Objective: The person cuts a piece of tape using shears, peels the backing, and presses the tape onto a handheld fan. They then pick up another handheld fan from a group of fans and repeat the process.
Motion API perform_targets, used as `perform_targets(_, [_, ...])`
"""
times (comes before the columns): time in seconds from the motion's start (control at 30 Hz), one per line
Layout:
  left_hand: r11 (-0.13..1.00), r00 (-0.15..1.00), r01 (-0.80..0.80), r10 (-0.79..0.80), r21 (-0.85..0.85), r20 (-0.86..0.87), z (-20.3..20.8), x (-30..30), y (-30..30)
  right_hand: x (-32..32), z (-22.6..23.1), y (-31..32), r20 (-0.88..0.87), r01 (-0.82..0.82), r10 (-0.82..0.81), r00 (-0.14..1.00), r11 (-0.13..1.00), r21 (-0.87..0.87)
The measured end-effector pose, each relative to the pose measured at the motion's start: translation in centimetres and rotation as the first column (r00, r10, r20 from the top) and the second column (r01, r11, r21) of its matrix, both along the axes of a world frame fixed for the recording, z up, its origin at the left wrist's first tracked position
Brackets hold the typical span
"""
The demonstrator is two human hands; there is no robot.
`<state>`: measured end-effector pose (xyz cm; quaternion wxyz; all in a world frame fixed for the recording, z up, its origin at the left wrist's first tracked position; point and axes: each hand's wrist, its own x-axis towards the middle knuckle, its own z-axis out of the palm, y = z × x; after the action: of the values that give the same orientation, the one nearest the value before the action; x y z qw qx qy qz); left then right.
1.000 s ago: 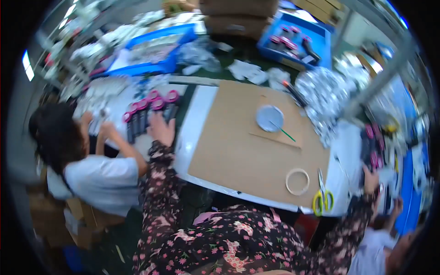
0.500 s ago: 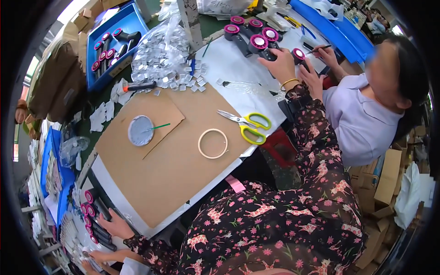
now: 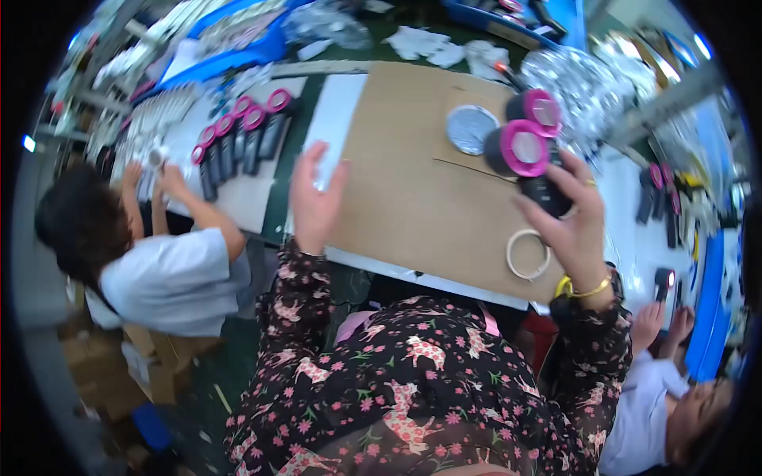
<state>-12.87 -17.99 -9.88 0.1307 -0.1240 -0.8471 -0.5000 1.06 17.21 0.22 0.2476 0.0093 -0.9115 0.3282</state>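
Observation:
My right hand [image 3: 578, 218] is closed around two black handheld devices [image 3: 548, 194] with round, pink-ringed heads, held over the cardboard sheet [image 3: 413, 174]. Their exact kind is unclear; the nearer head has a pale round centre. Above the sheet's left side, my left hand [image 3: 316, 198] is raised with its fingers apart and nothing in it. A roll of tape [image 3: 509, 255] lies on the cardboard below the right hand. Behind the devices sits a round, grey-filled lid or dish [image 3: 463, 130]. The scissors' yellow handle [image 3: 563, 287] shows partly beside my right wrist.
Several similar pink-ringed devices [image 3: 252, 143] stand in a row at left, near a co-worker [image 3: 163, 274]. More devices [image 3: 657, 190] lie at right, where another person [image 3: 651, 404] works. A plastic bag of small shiny squares [image 3: 567, 75] and a blue bin [image 3: 508, 25] are at the back.
My view has swung left. My right hand has come back from the right-hand group with two devices. My left hand has left the left-hand row and is raised over the cardboard.

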Motion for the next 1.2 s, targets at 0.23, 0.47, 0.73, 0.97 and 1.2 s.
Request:
perform_targets(0.23, [0.829,0.847,-0.103,-0.216,0.549,0.485,2.7,3.7,-0.5,-12.6,-5.0,-14.4,0.155,-0.291,0.304,0.940,0.951,-0.099])
perform_targets(0.47, [0.725,0.853,-0.175,-0.227,0.666,0.470,2.0,0.6,-1.7,-18.5,-9.3,-22.4,0.262,-0.226,0.242,0.934,0.970,-0.090])
perform_targets(0.73, [0.789,0.854,-0.128,-0.221,0.601,0.472,0.3,-4.8,-5.8,-17.9,-9.6,-25.3,0.165,-0.295,0.294,0.942,0.955,-0.019])
perform_targets(0.97, [1.000,0.999,0.030,-0.029,-0.010,0.019,-1.3,-7.2,-5.3,-13.5,-4.4,-18.1,0.099,-0.570,0.589,0.802,0.804,-0.168])
perform_targets(1.2, [0.853,0.977,-0.133,0.027,-0.504,-0.212,-1.5,-0.8,-3.1,-8.6,-3.8,-0.3,-0.186,-0.138,0.130,0.974,0.990,-0.036])
